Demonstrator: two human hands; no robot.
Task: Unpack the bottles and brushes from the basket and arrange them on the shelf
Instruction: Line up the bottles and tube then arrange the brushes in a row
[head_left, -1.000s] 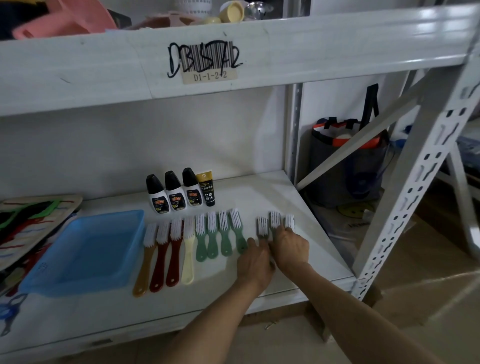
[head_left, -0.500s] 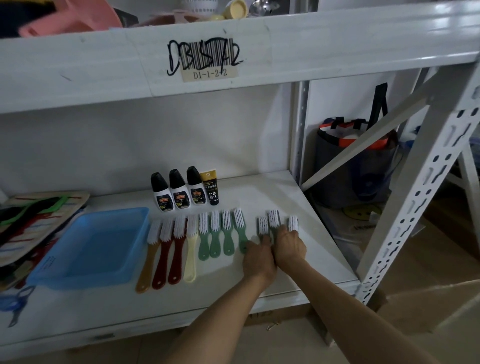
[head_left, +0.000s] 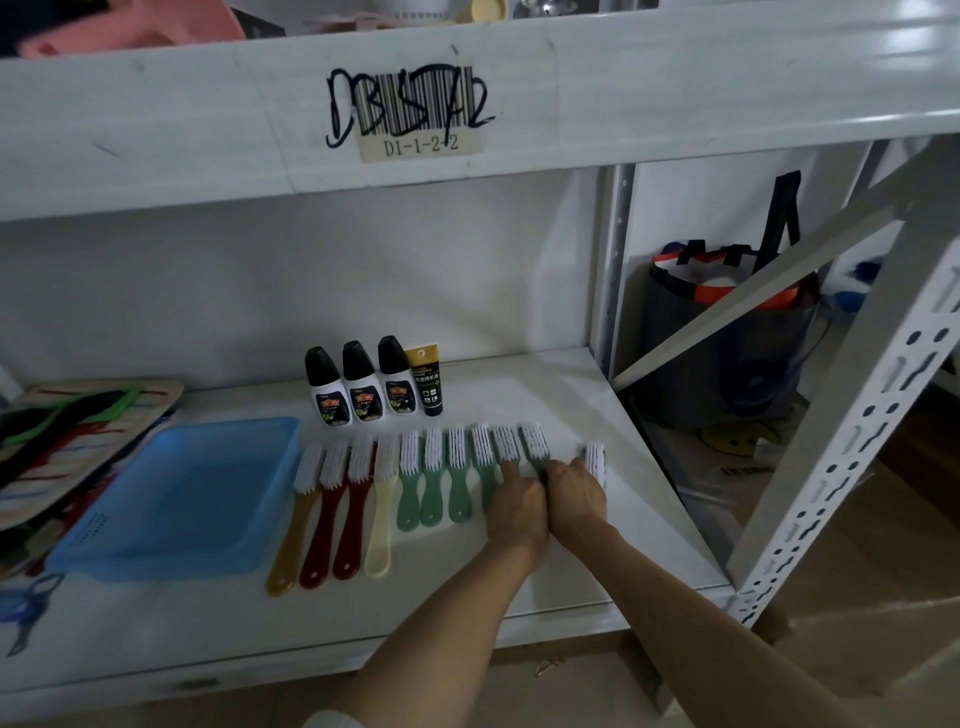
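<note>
Basket (head_left: 176, 499), blue, sits on the white shelf (head_left: 545, 395) holding nothing visible. Bottles (head_left: 363, 384) stand behind a row of brushes (head_left: 431, 467). Left hand (head_left: 517, 506) and right hand (head_left: 574, 496) lie side by side, fingers pressing brush handles; exact grip cannot be told.

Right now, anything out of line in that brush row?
Mostly tidy. The rightmost brush sits apart, with a gap before the next brush, while the others lie nearly touching. Both hands, left hand and right hand, rest on those end brushes. Bottles stand upright.
</note>
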